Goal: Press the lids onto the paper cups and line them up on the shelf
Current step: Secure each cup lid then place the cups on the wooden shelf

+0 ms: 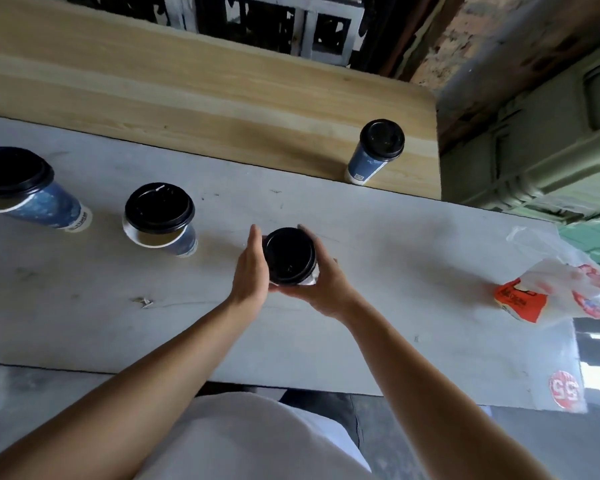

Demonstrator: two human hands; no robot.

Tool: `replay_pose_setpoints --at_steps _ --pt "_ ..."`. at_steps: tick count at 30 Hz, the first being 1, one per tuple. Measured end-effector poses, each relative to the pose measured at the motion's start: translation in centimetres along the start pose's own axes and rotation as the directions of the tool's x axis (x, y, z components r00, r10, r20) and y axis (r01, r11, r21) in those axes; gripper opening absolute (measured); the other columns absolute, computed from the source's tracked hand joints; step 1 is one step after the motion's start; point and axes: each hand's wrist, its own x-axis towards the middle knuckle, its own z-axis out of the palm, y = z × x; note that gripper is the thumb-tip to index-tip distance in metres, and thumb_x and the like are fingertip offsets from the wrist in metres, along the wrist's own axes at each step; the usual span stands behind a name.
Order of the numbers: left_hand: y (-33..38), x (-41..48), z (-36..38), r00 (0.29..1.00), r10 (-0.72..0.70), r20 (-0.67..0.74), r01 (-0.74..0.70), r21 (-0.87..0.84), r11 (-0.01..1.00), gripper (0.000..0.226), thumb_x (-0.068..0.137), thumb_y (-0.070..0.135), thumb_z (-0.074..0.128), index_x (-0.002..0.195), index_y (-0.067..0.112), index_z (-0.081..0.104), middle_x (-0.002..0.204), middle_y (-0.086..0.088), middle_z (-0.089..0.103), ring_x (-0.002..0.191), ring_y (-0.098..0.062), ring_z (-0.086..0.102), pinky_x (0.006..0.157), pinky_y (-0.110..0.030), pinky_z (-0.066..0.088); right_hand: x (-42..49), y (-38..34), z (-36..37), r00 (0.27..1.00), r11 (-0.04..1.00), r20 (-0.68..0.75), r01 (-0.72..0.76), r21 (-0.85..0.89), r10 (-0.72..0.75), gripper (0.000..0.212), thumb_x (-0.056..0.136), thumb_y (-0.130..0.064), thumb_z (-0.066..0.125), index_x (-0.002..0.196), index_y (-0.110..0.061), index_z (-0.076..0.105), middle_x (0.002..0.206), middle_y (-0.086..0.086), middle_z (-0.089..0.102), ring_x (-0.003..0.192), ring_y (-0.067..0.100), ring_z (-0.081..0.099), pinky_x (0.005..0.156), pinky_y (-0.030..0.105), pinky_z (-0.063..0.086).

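A blue paper cup with a black lid (289, 255) stands on the grey table (395, 271), held between both hands. My left hand (252, 268) presses flat against its left side; my right hand (323, 282) wraps its right and near side. Two more blue cups stand to the left: one (160, 218) with a black lid lying loose and off-centre on its rim, and another (21, 188) at the far left, its lid also askew. A lidded cup (374, 152) stands on the wooden shelf (187, 105) at its right end.
A crumpled plastic bag with red print (561, 292) lies at the table's right end. A red round sticker (565, 389) marks the near right corner. Green metal structure (534, 150) rises right of the shelf. Dark frames stand behind the shelf.
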Motion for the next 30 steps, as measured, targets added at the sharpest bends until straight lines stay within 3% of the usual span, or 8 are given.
replay_pose_setpoints --at_steps 3,7,10,13,17,24,28,30 --pt "-0.2 0.2 0.9 0.999 -0.044 0.017 0.045 -0.067 0.997 0.054 0.098 0.067 0.024 0.108 0.029 0.06 0.1 0.009 0.069 0.089 -0.01 0.065 0.065 -0.033 0.054 2.0 -0.6 -2.2 0.999 0.982 0.018 0.031 -0.185 -0.028 0.096 0.065 -0.029 0.093 0.146 -0.032 0.042 0.141 -0.006 0.056 0.135 0.021 0.047 0.111 0.043 0.041" --pt "-3.1 0.9 0.9 0.97 0.16 -0.185 -0.128 0.172 0.977 0.054 0.104 0.051 0.03 0.126 0.016 0.063 0.131 -0.011 0.066 0.121 -0.03 0.059 0.1 -0.042 0.043 4.7 -2.0 -4.4 0.997 0.93 0.07 0.04 -0.365 -0.015 0.086 0.06 -0.057 0.085 0.134 -0.032 0.049 0.126 -0.007 0.062 0.115 0.015 0.058 0.089 0.027 0.042" --pt "-7.8 1.0 0.3 0.876 0.241 -0.417 0.082 0.622 0.778 0.061 0.101 0.048 0.046 0.148 0.011 0.043 0.157 -0.023 0.036 0.142 -0.043 0.032 0.112 -0.053 0.03 6.6 -2.8 -5.5 0.989 0.922 0.144 0.039 -0.386 0.019 0.083 0.057 -0.069 0.077 0.127 -0.035 0.048 0.12 -0.011 0.06 0.108 0.012 0.058 0.085 0.027 0.042" --pt "-12.0 0.8 0.9 0.846 0.186 -0.499 0.241 0.671 0.701 0.077 0.098 0.052 0.049 0.158 0.01 0.025 0.166 -0.024 0.011 0.153 -0.046 0.008 0.118 -0.061 0.017 7.8 -2.9 -6.2 0.983 0.905 0.182 0.065 -0.419 0.013 0.085 0.057 -0.067 0.079 0.127 -0.03 0.048 0.119 -0.007 0.059 0.105 0.015 0.059 0.083 0.029 0.045" --pt "-15.0 0.8 4.7 0.802 0.25 -0.543 0.21 0.647 0.733 0.082 0.097 0.05 0.05 0.161 0.013 0.013 0.169 -0.02 0.001 0.154 -0.044 -0.006 0.122 -0.061 0.002 8.4 -3.0 -6.7 0.963 0.807 0.268 0.153 -0.57 0.006 0.093 0.063 -0.059 0.085 0.138 -0.024 0.043 0.121 0.003 0.059 0.107 0.024 0.061 0.09 0.038 0.053" --pt "-17.3 1.5 7.8 0.647 0.429 -0.63 0.173 0.669 0.723 0.069 0.097 0.044 0.035 0.158 0.015 0.023 0.168 -0.017 0.009 0.154 -0.045 -0.001 0.122 -0.054 -0.009 9.1 -5.7 -8.7 0.875 0.141 0.48 0.468 -0.872 0.061 0.08 0.067 -0.074 0.069 0.125 -0.026 0.043 0.114 0.005 0.059 0.106 0.032 0.061 0.084 0.042 0.051" --pt "-17.4 1.9 7.9 0.615 0.435 -0.657 0.189 0.659 0.728 0.07 0.094 0.045 0.036 0.156 0.016 0.026 0.168 -0.016 0.012 0.154 -0.045 0.0 0.121 -0.049 -0.016 9.6 -9.1 -9.3 0.817 -0.44 0.577 0.518 -0.733 0.001 0.054 0.08 -0.047 0.07 0.126 -0.027 0.05 0.119 0.004 0.06 0.112 0.032 0.058 0.095 0.046 0.039" --pt "-17.5 2.1 7.9 0.602 0.44 -0.666 0.184 0.652 0.735 0.072 0.092 0.045 0.036 0.156 0.016 0.027 0.168 -0.014 0.011 0.154 -0.045 -0.001 0.121 -0.051 -0.013 9.7 -11.1 -9.1 0.808 -0.618 0.589 0.45 -0.645 -0.027 0.05 0.082 -0.031 0.068 0.129 -0.026 0.053 0.124 0.004 0.06 0.121 0.033 0.053 0.112 0.057 0.028"
